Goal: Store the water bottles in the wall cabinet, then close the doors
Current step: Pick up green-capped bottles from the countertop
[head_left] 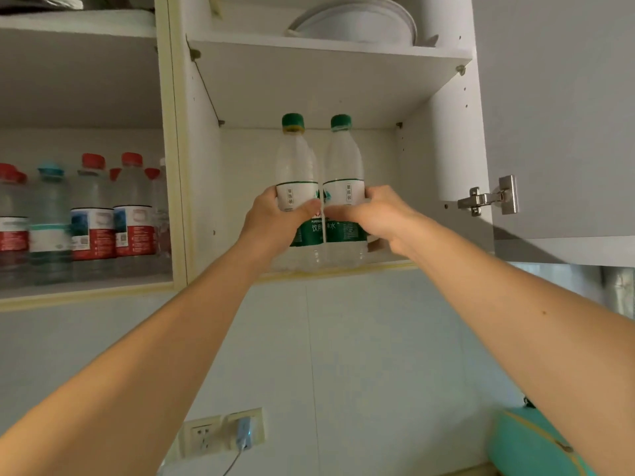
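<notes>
My left hand grips one green-capped bottle, right hand the other bottle; both just over the cabinet's bottom shelf; I'd push them back together, upright.

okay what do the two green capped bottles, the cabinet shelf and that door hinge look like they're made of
Left bottle and right bottle: clear thin plastic, since the cabinet back shows through, with glossy printed labels and green plastic caps.
Cabinet shelf: probably white laminated board, matte and flat, resting on small pegs.
Door hinge: shiny silver metal, likely steel.
</notes>
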`<state>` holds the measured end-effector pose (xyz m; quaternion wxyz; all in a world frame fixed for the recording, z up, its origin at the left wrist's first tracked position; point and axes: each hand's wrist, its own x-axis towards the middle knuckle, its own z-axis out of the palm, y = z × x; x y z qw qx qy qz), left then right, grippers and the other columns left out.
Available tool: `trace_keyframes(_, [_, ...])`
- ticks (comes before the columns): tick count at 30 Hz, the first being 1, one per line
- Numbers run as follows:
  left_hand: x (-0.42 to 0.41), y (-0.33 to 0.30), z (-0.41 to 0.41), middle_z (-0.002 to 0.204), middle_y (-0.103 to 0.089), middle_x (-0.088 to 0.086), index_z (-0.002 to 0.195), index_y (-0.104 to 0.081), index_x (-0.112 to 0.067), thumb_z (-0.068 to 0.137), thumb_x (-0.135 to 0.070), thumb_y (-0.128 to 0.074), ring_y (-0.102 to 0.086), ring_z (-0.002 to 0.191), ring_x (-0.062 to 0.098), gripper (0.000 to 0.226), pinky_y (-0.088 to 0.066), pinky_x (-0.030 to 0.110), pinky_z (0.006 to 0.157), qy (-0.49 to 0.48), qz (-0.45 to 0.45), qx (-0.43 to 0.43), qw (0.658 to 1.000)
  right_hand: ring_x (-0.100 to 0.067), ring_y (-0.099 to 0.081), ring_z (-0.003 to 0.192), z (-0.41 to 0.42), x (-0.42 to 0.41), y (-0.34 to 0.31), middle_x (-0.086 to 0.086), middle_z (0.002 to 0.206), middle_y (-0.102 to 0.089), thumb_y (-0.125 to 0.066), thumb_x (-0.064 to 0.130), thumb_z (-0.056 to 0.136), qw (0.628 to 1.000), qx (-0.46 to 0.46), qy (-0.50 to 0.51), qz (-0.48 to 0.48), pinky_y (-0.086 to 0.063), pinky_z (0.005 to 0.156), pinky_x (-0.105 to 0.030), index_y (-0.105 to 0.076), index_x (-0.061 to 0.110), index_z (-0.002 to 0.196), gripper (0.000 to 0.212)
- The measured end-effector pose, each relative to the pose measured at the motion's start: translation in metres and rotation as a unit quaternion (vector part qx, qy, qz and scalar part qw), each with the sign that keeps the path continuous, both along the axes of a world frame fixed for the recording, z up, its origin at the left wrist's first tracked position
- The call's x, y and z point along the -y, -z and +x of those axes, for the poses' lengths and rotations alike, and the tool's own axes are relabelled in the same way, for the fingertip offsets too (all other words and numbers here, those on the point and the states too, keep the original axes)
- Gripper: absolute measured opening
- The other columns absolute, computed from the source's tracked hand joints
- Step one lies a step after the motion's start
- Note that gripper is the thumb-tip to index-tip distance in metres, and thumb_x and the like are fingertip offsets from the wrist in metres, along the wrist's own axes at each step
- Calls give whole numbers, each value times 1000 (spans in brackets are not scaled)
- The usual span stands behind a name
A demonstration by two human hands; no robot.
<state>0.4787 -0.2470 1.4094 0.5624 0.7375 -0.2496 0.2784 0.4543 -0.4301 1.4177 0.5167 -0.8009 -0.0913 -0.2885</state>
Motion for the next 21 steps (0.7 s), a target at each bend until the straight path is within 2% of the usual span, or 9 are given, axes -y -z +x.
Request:
trace_keyframes(2, [3,-6,15,110,-71,-4,122,-60,-25,85,-42,-78,-69,102,19,44,-59,41,88,0,7,-43,999,-23,-70,95,14,3,-3,1,99,-75,-86,50,72,999,-32,32,2,-61,81,-45,-67,27,116,53])
trace_keyframes(3, [3,-8,23,113,-70,-2,125,-59,-24,85,-41,-78,-69,103,20,47,-58,43,91,-2,10,-58,998,-24,-67,96,20,5,-4,0,103,-73,-86,51,72,998,-42,48,1,-60,84,-47,-65,26,118,57])
trace_keyframes(6, [8,-13,42,119,-67,1,130,-55,-20,87,-40,-77,-66,107,23,53,-56,46,96,-21,20,-79,996,-19,-62,91,36,12,-6,3,101,-68,-85,50,74,997,-52,61,-2,-61,83,-47,-63,26,116,53])
trace_keyframes(12, [24,-17,64,126,-62,8,135,-47,-14,89,-39,-75,-62,113,28,59,-54,47,98,-50,30,-108,992,-25,-65,102,54,19,-6,-2,111,-71,-82,51,77,996,-64,54,-21,-62,83,-47,-65,23,122,55])
trace_keyframes(18, [28,-16,69,129,-61,8,139,-43,-14,92,-41,-70,-60,116,30,60,-51,48,101,-66,43,-110,991,-13,-57,89,63,24,-4,2,111,-66,-77,53,82,996,-48,56,-52,-60,77,-39,-62,24,128,56])
trace_keyframes(21, [31,-15,64,134,-58,12,145,-39,-13,94,-37,-68,-58,120,32,63,-50,48,102,-70,54,-110,990,-17,-59,93,62,24,-4,0,113,-66,-74,54,84,995,-44,63,-64,-60,82,-41,-61,21,129,57])
